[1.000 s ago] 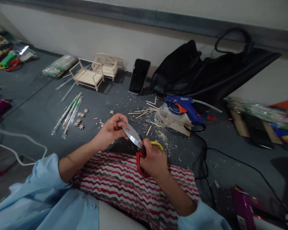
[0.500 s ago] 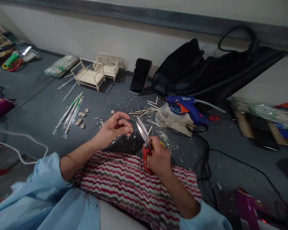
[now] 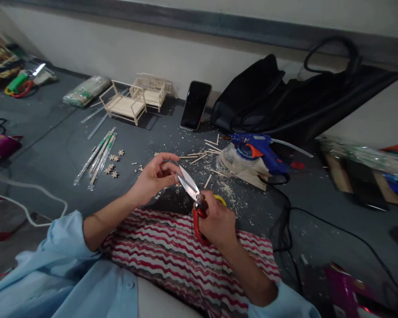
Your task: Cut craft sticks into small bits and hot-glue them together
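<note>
My right hand [image 3: 218,219] is closed around the red and yellow handles of a pair of scissors [image 3: 189,184]. The blades point up and left, slightly parted, and their tips reach the fingertips of my left hand [image 3: 158,177]. That left hand is pinched, thumb against fingers; whatever tiny piece it grips is hidden by the fingers and blades. Thin wooden sticks [image 3: 199,158] lie scattered just beyond the blades. Small flower-shaped wooden pieces [image 3: 112,168] rest on the table left of my left hand. A striped cloth [image 3: 185,260] covers my lap below both hands.
A blue glue gun [image 3: 263,150] lies on a clear plastic container [image 3: 226,160], its black cord trailing right. Behind stand a phone [image 3: 195,106], miniature wooden furniture [image 3: 125,106] and a black bag [image 3: 285,99]. Wrapped sticks [image 3: 97,157] lie left. Wood crumbs litter the table [image 3: 146,137].
The scissors have moved left and slightly down, bringing the blade tips to my left fingertips. My left hand has stayed nearly in place, still pinched.
</note>
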`<state>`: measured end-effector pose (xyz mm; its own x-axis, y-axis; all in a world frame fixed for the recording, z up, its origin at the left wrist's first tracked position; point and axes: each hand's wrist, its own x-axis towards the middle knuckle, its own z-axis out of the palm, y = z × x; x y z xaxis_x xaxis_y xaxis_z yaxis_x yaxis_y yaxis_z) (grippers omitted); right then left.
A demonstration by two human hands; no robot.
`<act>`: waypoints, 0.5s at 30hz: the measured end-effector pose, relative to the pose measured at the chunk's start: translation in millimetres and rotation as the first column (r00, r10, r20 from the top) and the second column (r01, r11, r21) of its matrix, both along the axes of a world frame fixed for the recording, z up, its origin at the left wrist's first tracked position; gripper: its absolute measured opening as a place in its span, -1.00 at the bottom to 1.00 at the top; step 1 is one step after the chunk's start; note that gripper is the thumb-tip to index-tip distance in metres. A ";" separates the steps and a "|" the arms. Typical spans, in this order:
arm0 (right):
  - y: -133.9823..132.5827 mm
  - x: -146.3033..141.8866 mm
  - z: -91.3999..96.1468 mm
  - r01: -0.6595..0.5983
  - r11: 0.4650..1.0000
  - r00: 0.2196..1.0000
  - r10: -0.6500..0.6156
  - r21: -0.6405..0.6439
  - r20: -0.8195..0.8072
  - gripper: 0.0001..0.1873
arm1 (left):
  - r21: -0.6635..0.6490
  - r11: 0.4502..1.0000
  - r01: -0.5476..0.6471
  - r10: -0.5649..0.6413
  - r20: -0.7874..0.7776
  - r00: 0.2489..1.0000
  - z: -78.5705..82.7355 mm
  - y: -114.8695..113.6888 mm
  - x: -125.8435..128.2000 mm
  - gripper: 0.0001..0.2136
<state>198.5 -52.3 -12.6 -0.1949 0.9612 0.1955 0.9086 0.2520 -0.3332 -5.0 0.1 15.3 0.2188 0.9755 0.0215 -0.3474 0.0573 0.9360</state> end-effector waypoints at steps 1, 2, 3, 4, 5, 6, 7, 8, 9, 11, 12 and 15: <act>-0.1 -0.5 -0.1 0.001 1.000 1.000 -0.001 0.003 0.011 -0.75 | 0.006 1.000 -0.001 0.001 -0.010 1.000 -0.1 -0.1 0.0 -0.63; -0.1 -0.8 -0.3 0.004 1.000 1.000 -0.004 0.008 0.025 -0.75 | 0.015 1.000 -0.003 0.003 -0.021 1.000 -0.1 -0.1 -0.1 -0.63; -0.1 -1.1 -0.5 0.006 1.000 0.999 -0.007 0.014 0.039 -0.75 | 0.025 1.000 -0.004 0.005 -0.034 0.999 0.0 -0.2 -0.2 -0.62; -0.1 -1.2 -0.8 0.009 1.000 0.998 -0.010 0.021 0.054 -0.74 | 0.036 0.999 -0.006 0.008 -0.049 0.999 0.0 -0.3 -0.4 -0.62; 0.0 -1.2 -1.1 0.010 1.000 0.998 -0.012 0.026 0.067 -0.74 | 0.047 0.999 -0.009 0.012 -0.064 0.998 0.1 -0.3 -0.6 -0.61; -0.1 -1.2 -1.3 0.009 1.000 0.997 -0.012 0.029 0.079 -0.72 | 0.054 0.998 -0.010 0.014 -0.079 0.997 0.1 -0.3 -0.8 -0.60; -0.2 -1.1 -1.5 0.010 0.999 0.996 -0.012 0.031 0.089 -0.71 | 0.059 0.998 -0.010 0.015 -0.093 0.996 0.2 -0.4 -1.0 -0.60; -0.3 -1.0 -1.6 0.013 0.999 0.995 -0.016 0.033 0.098 -0.71 | 0.060 0.998 -0.009 0.015 -0.106 0.994 0.3 -0.4 -1.2 -0.59; -0.4 -1.0 -1.5 0.016 0.999 0.994 -0.020 0.035 0.109 -0.70 | 0.058 0.998 -0.010 0.016 -0.117 0.993 0.5 -0.4 -1.3 -0.58; -0.7 -1.2 -0.7 0.028 0.999 0.990 -0.034 0.044 0.138 -0.70 | 0.046 0.999 -0.013 0.019 -0.134 0.991 1.2 -0.6 -1.4 -0.56; -0.7 -1.5 -0.1 0.033 0.998 0.987 -0.040 0.050 0.154 -0.71 | 0.039 0.999 -0.015 0.021 -0.141 0.990 1.7 -0.7 -1.4 -0.55; -0.5 -2.6 1.7 0.042 0.998 0.978 -0.053 0.056 0.200 -0.74 | 0.021 0.999 -0.024 0.027 -0.161 0.987 2.8 -0.9 -1.1 -0.53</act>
